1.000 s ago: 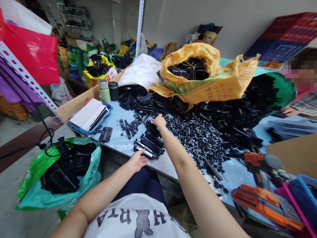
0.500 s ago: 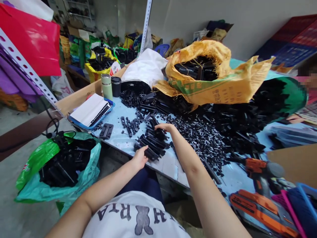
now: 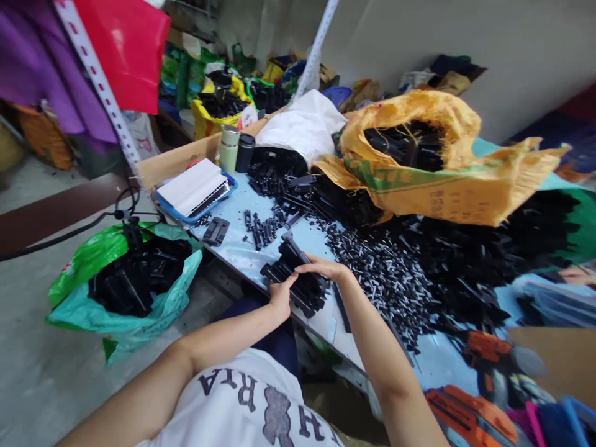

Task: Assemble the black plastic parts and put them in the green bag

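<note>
A row of long black plastic parts lies at the front edge of the blue-topped table, with more of them standing up tilted at its far end. My left hand is closed at the near left side of the row, its thumb and fingertips against the parts. From the right, my right hand reaches over the parts, fingers curled on them, its fingertips close to my left hand. The palm-side fingers of both hands are partly hidden. A heap of small black pieces spreads just right of my right hand.
Behind the heap sits a yellow woven sack; a white sack lies beside it. A blue tray with paper, a green bottle and a flat black part are at left. An orange power drill lies at right.
The view has swung left, so the table appears further right. My hands have come together over the black parts, the right one drawing back from the row's far end.
</note>
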`<state>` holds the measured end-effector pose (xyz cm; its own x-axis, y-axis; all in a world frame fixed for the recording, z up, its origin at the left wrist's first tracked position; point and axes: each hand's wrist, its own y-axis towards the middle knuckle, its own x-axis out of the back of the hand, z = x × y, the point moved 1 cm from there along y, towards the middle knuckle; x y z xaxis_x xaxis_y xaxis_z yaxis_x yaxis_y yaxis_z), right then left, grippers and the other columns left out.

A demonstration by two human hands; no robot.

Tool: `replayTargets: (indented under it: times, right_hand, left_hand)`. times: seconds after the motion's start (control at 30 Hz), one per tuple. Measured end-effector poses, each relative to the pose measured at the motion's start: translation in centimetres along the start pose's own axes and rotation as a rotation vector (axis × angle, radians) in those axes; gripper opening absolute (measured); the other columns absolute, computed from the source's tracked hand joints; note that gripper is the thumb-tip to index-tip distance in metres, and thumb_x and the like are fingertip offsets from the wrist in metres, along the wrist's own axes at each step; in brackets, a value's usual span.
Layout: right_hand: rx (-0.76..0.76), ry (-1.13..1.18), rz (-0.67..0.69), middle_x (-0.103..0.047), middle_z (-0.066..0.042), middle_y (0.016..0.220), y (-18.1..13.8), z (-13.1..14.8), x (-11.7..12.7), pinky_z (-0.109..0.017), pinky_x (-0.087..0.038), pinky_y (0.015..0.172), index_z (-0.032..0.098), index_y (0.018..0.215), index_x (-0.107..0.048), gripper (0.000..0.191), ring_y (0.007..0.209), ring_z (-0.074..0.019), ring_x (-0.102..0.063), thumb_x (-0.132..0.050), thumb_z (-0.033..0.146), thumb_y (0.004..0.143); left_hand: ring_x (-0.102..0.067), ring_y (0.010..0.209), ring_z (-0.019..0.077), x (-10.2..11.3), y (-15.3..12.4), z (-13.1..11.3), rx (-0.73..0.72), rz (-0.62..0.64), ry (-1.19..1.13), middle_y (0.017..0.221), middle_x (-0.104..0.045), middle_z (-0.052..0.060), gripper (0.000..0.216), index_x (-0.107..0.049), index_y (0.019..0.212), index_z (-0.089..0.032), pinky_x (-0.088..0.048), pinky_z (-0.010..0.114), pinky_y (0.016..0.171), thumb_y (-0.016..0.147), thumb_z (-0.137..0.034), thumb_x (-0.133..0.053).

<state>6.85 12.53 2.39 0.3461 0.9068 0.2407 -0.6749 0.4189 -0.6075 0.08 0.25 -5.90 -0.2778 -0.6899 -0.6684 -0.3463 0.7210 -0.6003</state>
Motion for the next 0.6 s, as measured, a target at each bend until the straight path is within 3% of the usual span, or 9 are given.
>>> replayTargets:
  times: [0.13, 0.27, 0.33, 0.4, 0.47, 0.53, 0.6]
  right_hand:
    - [0.101, -0.311, -0.043, -0.063, -0.003, 0.11, 0.0, 3.0, -4.3, -0.035, -0.046, 0.092, 0.024, 0.129, -0.045, 0.072, 0.099, -0.0218, -0.059, -0.071, 0.047, 0.066]
    - [0.182, -0.236, 0.066, -0.062, -0.003, 0.109, 4.0, 6.6, -12.3, -0.036, -0.047, 0.089, 0.023, 0.126, -0.047, 0.067, 0.099, -0.022, -0.058, -0.066, 0.054, 0.069]
    - [0.16, -0.116, 0.14, -0.062, -0.004, 0.107, 7.4, 8.8, -17.0, -0.034, -0.049, 0.084, 0.022, 0.123, -0.048, 0.065, 0.097, -0.0213, -0.059, -0.063, 0.057, 0.071]
    - [0.125, -0.049, 0.18, -0.061, -0.006, 0.111, 11.0, 11.2, -21.5, -0.035, -0.05, 0.081, 0.022, 0.124, -0.046, 0.065, 0.099, -0.0216, -0.058, -0.055, 0.062, 0.074]
    - [0.112, -0.03, 0.202, -0.058, -0.008, 0.118, 14.3, 13.1, -25.5, -0.036, -0.05, 0.08, 0.023, 0.128, -0.043, 0.066, 0.103, -0.0226, -0.057, -0.047, 0.066, 0.078]
    - [0.154, -0.113, 0.179, -0.054, -0.009, 0.125, 16.8, 13.7, -28.5, -0.037, -0.047, 0.084, 0.023, 0.132, -0.04, 0.069, 0.109, -0.0231, -0.054, -0.045, 0.066, 0.079]
    - [0.272, -0.353, 0.094, -0.047, -0.012, 0.132, 18.5, 12.9, -30.5, -0.037, -0.044, 0.09, 0.02, 0.132, -0.041, 0.072, 0.114, -0.0244, -0.05, -0.051, 0.064, 0.076]
  left_hand:
    - [-0.068, 0.08, 0.0225, 3.7, -2.1, -3.9, 0.018, 0.03, -0.009, 0.092, -0.071, 0.009, 0.049, -0.063, 0.1, -0.016, -0.056, 0.033, 0.073, 0.056, -0.026, -0.082]
    - [-0.068, 0.078, 0.025, 10.1, -3.9, -12.0, -0.014, -0.058, 0.175, 0.087, -0.071, 0.011, 0.04, -0.067, 0.095, -0.013, -0.055, 0.034, 0.068, 0.064, -0.036, -0.075]
    - [-0.067, 0.082, 0.0267, 13.4, -4.1, -16.9, -0.066, -0.152, 0.356, 0.088, -0.07, 0.012, 0.036, -0.067, 0.095, -0.013, -0.055, 0.036, 0.07, 0.069, -0.037, -0.072]
    - [-0.066, 0.083, 0.0257, 16.1, -3.8, -22.0, -0.208, -0.373, 0.671, 0.088, -0.068, 0.012, 0.028, -0.066, 0.093, -0.015, -0.055, 0.037, 0.07, 0.077, -0.039, -0.064]
    - [-0.062, 0.092, 0.0235, 18.2, -3.1, -26.6, -0.307, -0.501, 0.804, 0.101, -0.064, 0.01, 0.028, -0.062, 0.102, -0.017, -0.053, 0.038, 0.076, 0.082, -0.036, -0.06]
    - [-0.058, 0.098, 0.0208, 19.8, -2.3, -30.4, -0.365, -0.579, 0.892, 0.113, -0.057, 0.008, 0.032, -0.055, 0.113, -0.017, -0.051, 0.04, 0.081, 0.086, -0.035, -0.055]
    - [-0.056, 0.1, 0.0203, 21.4, -1.2, -33.4, -0.398, -0.645, 0.997, 0.117, -0.054, 0.008, 0.034, -0.052, 0.116, -0.015, -0.049, 0.041, 0.084, 0.088, -0.035, -0.052]
